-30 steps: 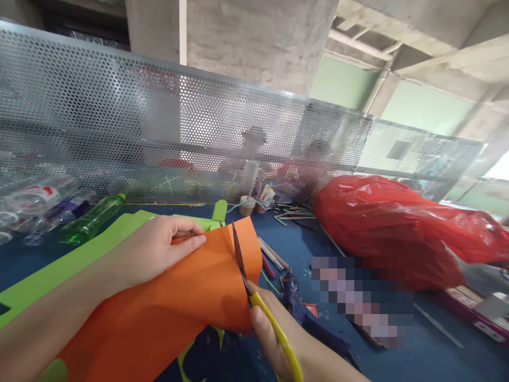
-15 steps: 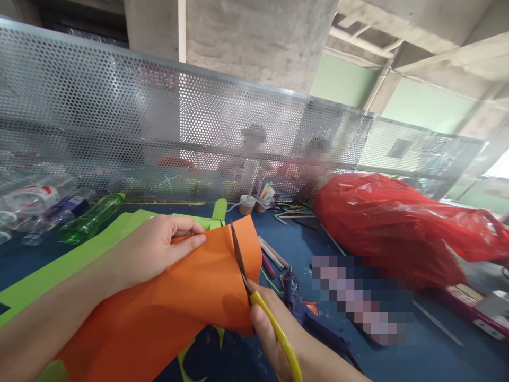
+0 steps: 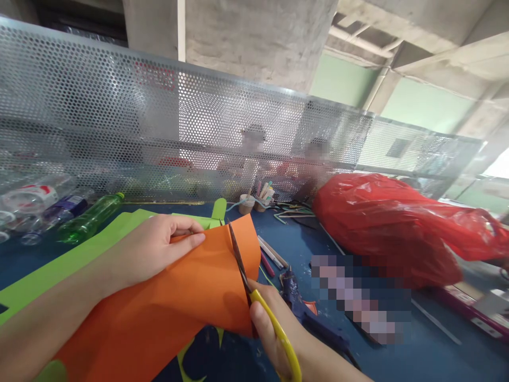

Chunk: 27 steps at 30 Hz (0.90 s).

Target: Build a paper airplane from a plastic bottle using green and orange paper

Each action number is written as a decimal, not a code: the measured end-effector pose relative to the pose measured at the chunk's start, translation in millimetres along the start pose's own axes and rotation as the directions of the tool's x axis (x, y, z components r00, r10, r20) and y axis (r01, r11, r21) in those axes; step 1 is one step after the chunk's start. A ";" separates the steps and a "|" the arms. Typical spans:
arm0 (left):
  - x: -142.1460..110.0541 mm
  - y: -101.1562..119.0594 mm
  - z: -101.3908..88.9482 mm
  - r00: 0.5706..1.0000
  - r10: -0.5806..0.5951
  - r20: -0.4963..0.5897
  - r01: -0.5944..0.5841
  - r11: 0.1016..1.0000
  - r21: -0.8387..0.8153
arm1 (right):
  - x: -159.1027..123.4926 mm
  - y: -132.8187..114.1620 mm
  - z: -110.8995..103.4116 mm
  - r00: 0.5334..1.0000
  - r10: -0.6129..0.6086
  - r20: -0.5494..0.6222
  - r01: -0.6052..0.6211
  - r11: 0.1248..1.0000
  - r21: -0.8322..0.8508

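My left hand (image 3: pixel 153 248) pinches the top edge of an orange sheet (image 3: pixel 186 297), thumb on top and fingers folded behind it. My right hand (image 3: pixel 284 339) grips yellow-handled scissors (image 3: pixel 254 297) low at the sheet's right side. The blades run up through the orange sheet, their tip near its top edge. A green sheet (image 3: pixel 75 254) lies under and behind the orange one on the blue table (image 3: pixel 421 355).
A big red plastic bag (image 3: pixel 389 228) fills the right of the table. A blue glue gun (image 3: pixel 306 313) and sticks lie just right of the scissors. Plastic bottles (image 3: pixel 85 220) lie far left. A perforated metal screen (image 3: pixel 159 127) closes the back, with people behind it.
The scissor blades have tilted slightly left and closed further along the cut in the orange sheet. My left hand keeps its hold in nearly the same place.
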<state>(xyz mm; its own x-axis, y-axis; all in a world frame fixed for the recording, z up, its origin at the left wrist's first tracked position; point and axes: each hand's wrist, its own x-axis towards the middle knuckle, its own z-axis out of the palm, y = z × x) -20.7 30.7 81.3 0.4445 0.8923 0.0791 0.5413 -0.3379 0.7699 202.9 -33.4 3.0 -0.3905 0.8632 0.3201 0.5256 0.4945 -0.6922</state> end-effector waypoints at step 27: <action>12.7 7.0 4.5 0.972 0.186 -0.147 -0.150 0.962 0.226 | -2.4 4.6 6.7 0.998 0.046 -0.043 -0.042 0.995 0.089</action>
<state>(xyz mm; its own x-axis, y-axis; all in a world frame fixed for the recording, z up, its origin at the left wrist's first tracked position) -8.1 38.3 84.9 0.4277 0.8481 0.3128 0.6159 -0.5267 0.5859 201.1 -33.8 -5.3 -0.3330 0.8887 0.3151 0.4728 0.4465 -0.7597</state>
